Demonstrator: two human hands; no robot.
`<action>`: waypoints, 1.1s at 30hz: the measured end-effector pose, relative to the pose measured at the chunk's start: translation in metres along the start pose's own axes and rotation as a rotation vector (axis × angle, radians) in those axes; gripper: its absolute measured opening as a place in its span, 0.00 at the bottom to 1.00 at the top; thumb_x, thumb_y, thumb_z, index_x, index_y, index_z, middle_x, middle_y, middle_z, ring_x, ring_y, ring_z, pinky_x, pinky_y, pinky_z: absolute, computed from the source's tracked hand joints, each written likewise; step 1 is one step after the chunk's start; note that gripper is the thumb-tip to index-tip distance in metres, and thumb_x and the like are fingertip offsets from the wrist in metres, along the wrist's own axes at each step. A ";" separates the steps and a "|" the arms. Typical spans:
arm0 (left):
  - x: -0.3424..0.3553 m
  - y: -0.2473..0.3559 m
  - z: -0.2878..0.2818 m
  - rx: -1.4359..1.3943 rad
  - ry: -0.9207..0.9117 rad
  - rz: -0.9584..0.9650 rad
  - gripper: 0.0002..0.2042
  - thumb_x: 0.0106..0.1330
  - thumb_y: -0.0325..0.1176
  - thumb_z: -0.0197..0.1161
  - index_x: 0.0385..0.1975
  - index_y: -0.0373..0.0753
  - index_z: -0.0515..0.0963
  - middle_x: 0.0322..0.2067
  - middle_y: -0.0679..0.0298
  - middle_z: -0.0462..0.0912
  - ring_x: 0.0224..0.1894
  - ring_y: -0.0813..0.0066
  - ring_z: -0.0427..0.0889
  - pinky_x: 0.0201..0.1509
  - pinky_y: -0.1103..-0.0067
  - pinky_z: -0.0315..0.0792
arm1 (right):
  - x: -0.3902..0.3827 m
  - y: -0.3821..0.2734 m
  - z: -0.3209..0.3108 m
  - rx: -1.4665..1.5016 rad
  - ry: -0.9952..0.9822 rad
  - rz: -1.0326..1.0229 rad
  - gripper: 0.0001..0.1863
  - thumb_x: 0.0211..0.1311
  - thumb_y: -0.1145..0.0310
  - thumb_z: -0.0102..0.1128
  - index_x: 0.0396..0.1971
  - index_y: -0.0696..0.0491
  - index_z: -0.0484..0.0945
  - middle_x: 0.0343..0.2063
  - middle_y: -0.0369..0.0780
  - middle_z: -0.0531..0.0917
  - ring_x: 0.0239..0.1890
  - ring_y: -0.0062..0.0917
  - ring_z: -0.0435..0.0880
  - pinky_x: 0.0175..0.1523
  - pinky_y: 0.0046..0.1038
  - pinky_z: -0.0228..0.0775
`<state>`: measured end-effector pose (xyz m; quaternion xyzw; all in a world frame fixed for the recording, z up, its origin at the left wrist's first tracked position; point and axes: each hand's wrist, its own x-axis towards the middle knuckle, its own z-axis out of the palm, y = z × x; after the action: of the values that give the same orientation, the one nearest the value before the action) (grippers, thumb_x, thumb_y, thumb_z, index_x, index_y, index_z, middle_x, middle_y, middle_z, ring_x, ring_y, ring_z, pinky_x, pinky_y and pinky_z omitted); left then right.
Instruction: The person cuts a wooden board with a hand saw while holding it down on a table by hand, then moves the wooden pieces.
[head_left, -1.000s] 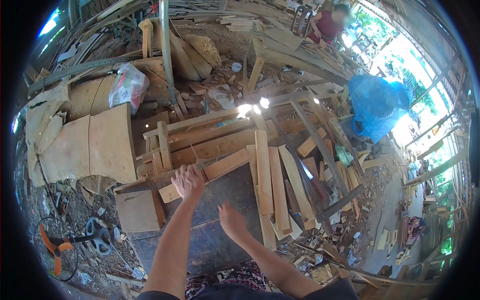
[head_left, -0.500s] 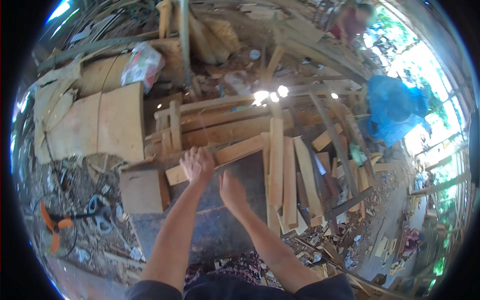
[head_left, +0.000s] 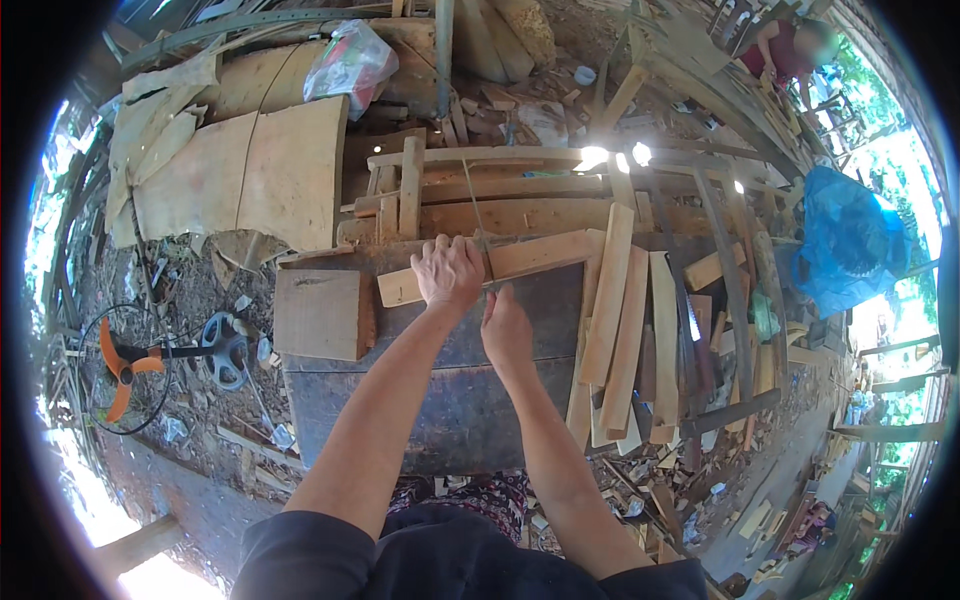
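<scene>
My left hand [head_left: 450, 271] lies over a pale wooden strip [head_left: 545, 254], fingers bent across its top and pressing it to the dark workbench [head_left: 430, 400]. Just to the right and nearer to me, my right hand [head_left: 507, 325] is closed round the near end of a thin saw [head_left: 476, 208]. Its blade shows edge-on as a narrow line, crossing the strip beside my left fingers and reaching away from me. Most of the saw's handle is hidden in my fist. The strip's left end sticks out past my left hand, near a wooden block [head_left: 318, 314].
Several loose wooden strips [head_left: 622, 330] lean at the bench's right. A wooden frame [head_left: 520, 188] lies beyond it. At left are a plywood sheet [head_left: 240, 185] and a fan with orange blades [head_left: 122, 368]. A blue plastic bag [head_left: 850, 240] hangs right; another person [head_left: 785, 52] sits far right.
My view has shifted, so the bench and hands appear farther right and higher. The saw blade, blurred before, now shows as a distinct line. My left hand stays on the strip.
</scene>
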<state>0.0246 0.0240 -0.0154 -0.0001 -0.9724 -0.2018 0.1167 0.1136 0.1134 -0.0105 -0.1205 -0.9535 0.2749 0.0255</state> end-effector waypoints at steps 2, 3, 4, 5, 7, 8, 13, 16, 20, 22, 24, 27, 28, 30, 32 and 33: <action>0.000 -0.003 0.000 -0.007 -0.010 -0.024 0.15 0.67 0.40 0.46 0.30 0.41 0.80 0.37 0.58 0.80 0.44 0.57 0.76 0.48 0.59 0.64 | -0.010 0.001 0.001 0.000 0.008 -0.001 0.12 0.72 0.62 0.46 0.35 0.56 0.67 0.23 0.53 0.81 0.29 0.50 0.82 0.33 0.47 0.74; 0.000 -0.011 -0.003 -0.012 -0.009 -0.055 0.15 0.67 0.40 0.46 0.30 0.41 0.80 0.37 0.58 0.80 0.44 0.57 0.77 0.48 0.59 0.64 | -0.031 0.001 -0.001 -0.002 -0.040 0.023 0.12 0.72 0.62 0.46 0.35 0.56 0.67 0.23 0.53 0.81 0.29 0.51 0.82 0.33 0.47 0.74; 0.000 -0.018 -0.006 0.001 -0.004 -0.072 0.15 0.67 0.40 0.46 0.30 0.41 0.80 0.37 0.58 0.80 0.44 0.57 0.77 0.48 0.59 0.64 | -0.048 0.000 -0.004 -0.005 -0.084 0.044 0.12 0.72 0.62 0.46 0.35 0.56 0.68 0.23 0.53 0.81 0.29 0.51 0.81 0.33 0.48 0.73; 0.001 -0.023 -0.008 0.015 0.011 -0.056 0.15 0.67 0.40 0.46 0.30 0.41 0.80 0.37 0.58 0.80 0.44 0.57 0.77 0.48 0.59 0.64 | -0.058 0.000 -0.004 0.001 -0.097 0.029 0.12 0.72 0.62 0.46 0.35 0.56 0.68 0.23 0.53 0.81 0.29 0.51 0.81 0.33 0.48 0.73; -0.002 -0.025 -0.010 0.030 0.014 -0.051 0.15 0.67 0.40 0.46 0.30 0.41 0.80 0.37 0.58 0.80 0.44 0.57 0.77 0.48 0.59 0.64 | -0.077 0.007 -0.005 0.005 -0.103 0.055 0.12 0.72 0.63 0.45 0.36 0.57 0.68 0.26 0.56 0.81 0.31 0.55 0.80 0.35 0.51 0.72; -0.001 -0.021 -0.011 0.007 0.013 -0.018 0.15 0.67 0.40 0.46 0.30 0.41 0.80 0.37 0.58 0.80 0.44 0.57 0.77 0.48 0.59 0.64 | -0.068 0.006 -0.007 0.002 -0.113 0.065 0.12 0.72 0.63 0.45 0.36 0.57 0.68 0.26 0.56 0.81 0.31 0.55 0.80 0.35 0.51 0.72; 0.001 0.007 0.000 -0.014 -0.042 0.005 0.15 0.68 0.40 0.46 0.30 0.42 0.79 0.37 0.60 0.81 0.45 0.58 0.77 0.48 0.60 0.65 | 0.015 -0.007 -0.010 0.031 0.031 -0.015 0.11 0.71 0.63 0.46 0.37 0.56 0.68 0.25 0.53 0.81 0.31 0.52 0.81 0.34 0.49 0.73; 0.001 -0.018 -0.002 0.031 -0.031 -0.069 0.15 0.68 0.41 0.46 0.31 0.42 0.79 0.37 0.60 0.80 0.45 0.58 0.77 0.47 0.60 0.65 | -0.039 -0.008 -0.009 0.009 -0.128 0.085 0.11 0.71 0.62 0.47 0.37 0.57 0.68 0.25 0.52 0.81 0.31 0.52 0.81 0.34 0.48 0.73; 0.002 -0.020 -0.015 0.036 -0.045 -0.038 0.15 0.68 0.41 0.45 0.31 0.42 0.79 0.37 0.60 0.80 0.45 0.58 0.77 0.48 0.60 0.65 | -0.082 0.013 -0.008 -0.050 -0.097 0.029 0.11 0.71 0.62 0.46 0.37 0.56 0.68 0.25 0.53 0.81 0.31 0.52 0.81 0.35 0.49 0.73; 0.000 -0.012 -0.014 0.007 -0.046 0.010 0.15 0.68 0.41 0.45 0.31 0.41 0.79 0.38 0.60 0.80 0.44 0.58 0.77 0.48 0.60 0.65 | -0.040 0.002 -0.006 -0.018 -0.082 0.024 0.12 0.72 0.62 0.46 0.37 0.56 0.68 0.26 0.53 0.82 0.32 0.52 0.81 0.35 0.49 0.74; 0.000 0.002 -0.005 -0.025 -0.035 -0.010 0.15 0.68 0.41 0.46 0.30 0.41 0.79 0.38 0.60 0.80 0.44 0.58 0.77 0.48 0.60 0.65 | 0.004 -0.003 -0.009 -0.008 -0.040 0.016 0.11 0.72 0.62 0.46 0.37 0.56 0.69 0.26 0.53 0.82 0.32 0.52 0.82 0.35 0.49 0.74; 0.000 -0.006 -0.001 -0.010 -0.024 -0.081 0.15 0.68 0.41 0.46 0.30 0.42 0.79 0.37 0.60 0.81 0.44 0.57 0.77 0.48 0.60 0.65 | -0.007 -0.006 -0.008 0.000 -0.081 0.030 0.11 0.72 0.62 0.46 0.38 0.56 0.69 0.26 0.53 0.82 0.32 0.51 0.82 0.35 0.49 0.74; 0.000 -0.016 -0.003 0.005 -0.021 -0.093 0.15 0.68 0.41 0.46 0.30 0.42 0.79 0.37 0.60 0.81 0.44 0.57 0.77 0.48 0.60 0.65 | -0.024 -0.006 -0.007 -0.017 -0.141 0.059 0.11 0.72 0.62 0.45 0.38 0.56 0.69 0.26 0.53 0.82 0.33 0.51 0.82 0.35 0.49 0.74; 0.001 -0.024 -0.008 0.012 0.017 -0.081 0.15 0.68 0.41 0.46 0.30 0.42 0.79 0.36 0.60 0.81 0.44 0.57 0.77 0.48 0.60 0.65 | -0.075 0.010 -0.007 -0.029 -0.118 0.044 0.11 0.72 0.63 0.45 0.37 0.56 0.68 0.25 0.53 0.82 0.33 0.52 0.82 0.36 0.50 0.73; 0.004 -0.019 -0.013 -0.005 0.024 -0.046 0.15 0.68 0.41 0.46 0.29 0.42 0.79 0.36 0.59 0.80 0.44 0.57 0.77 0.47 0.60 0.65 | -0.078 0.013 -0.010 -0.035 -0.100 0.038 0.11 0.72 0.63 0.46 0.37 0.56 0.68 0.26 0.53 0.82 0.33 0.52 0.82 0.36 0.50 0.73; 0.003 -0.018 -0.015 -0.021 0.027 -0.007 0.15 0.68 0.41 0.46 0.29 0.42 0.79 0.35 0.59 0.80 0.43 0.57 0.77 0.47 0.60 0.65 | -0.081 0.012 -0.012 -0.037 -0.081 0.037 0.11 0.72 0.63 0.46 0.36 0.56 0.68 0.26 0.53 0.81 0.33 0.52 0.81 0.36 0.50 0.73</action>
<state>0.0243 0.0013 -0.0082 0.0050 -0.9686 -0.2125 0.1292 0.1960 0.1096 -0.0054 -0.1272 -0.9564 0.2622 -0.0203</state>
